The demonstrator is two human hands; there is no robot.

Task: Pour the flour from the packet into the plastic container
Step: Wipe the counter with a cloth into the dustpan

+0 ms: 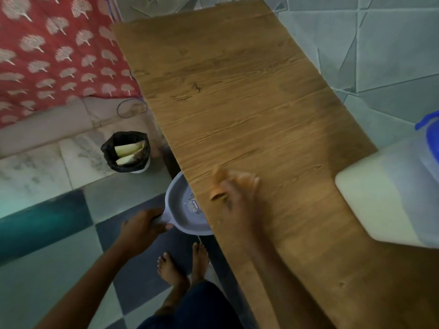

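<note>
The plastic container (pixel 384 198) stands at the right edge of the bench (pixel 237 91), showing white through its wall, with a blue lid (pixel 430 136) just behind it. No packet can be made out on the bench. 2 pale folded items lie in a black-lined bin (pixel 126 151) on the floor, but whether either is the packet cannot be told.

A shallow grey pan (pixel 180 210) is held by its handle in the left hand (pixel 142 225), fingers curled round it, its bowl tucked under the bench's near edge. The right hand (pixel 234 193) lies on the bench top just beside that edge. It is blurred, its fingers seem stretched out, and nothing is seen in it.

The pouring itself is judged largely done, and the step in hand looks like clearing spilled flour, though none can be made out on the wood. The next move calls for a flat sweep toward the edge, with the pan kept level and tight under the lip so nothing falls to the floor.
</note>
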